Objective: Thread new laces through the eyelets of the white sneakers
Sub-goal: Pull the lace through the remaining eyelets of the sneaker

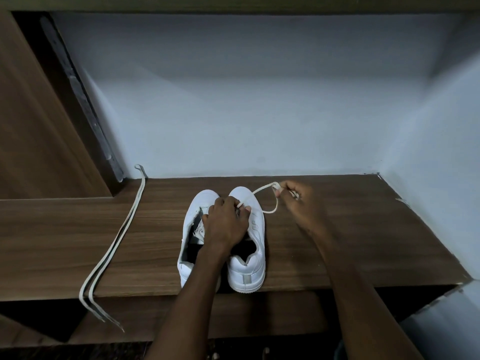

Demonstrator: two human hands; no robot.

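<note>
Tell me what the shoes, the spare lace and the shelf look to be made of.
Shoes: smooth white leather or faux leather, matte with a soft sheen; which one cannot be told.
Spare lace: flat woven fabric, off-white; it lies limp and droops over the edge.
Shelf: brown wood-grain board, probably laminate, with an even streaked pattern and low gloss.

Dim overall, with a cool bluish cast on the wall (pixel 259 113). Brightest across the middle and right of the wall, fading to near black along the far top edge and under the near lip of the wooden shelf (pixel 337 242). Soft-edged shadows only (no hard glare anywhere), darkest inside the white sneakers (pixel 223 237). Strongly bowed at the left and right edges, typical wide-angle bending of straight lines. Slightly soft and grainy throughout, most smeared at the near bottom edge. Spare lace (pixel 111 245) pale and legible at left.
</note>
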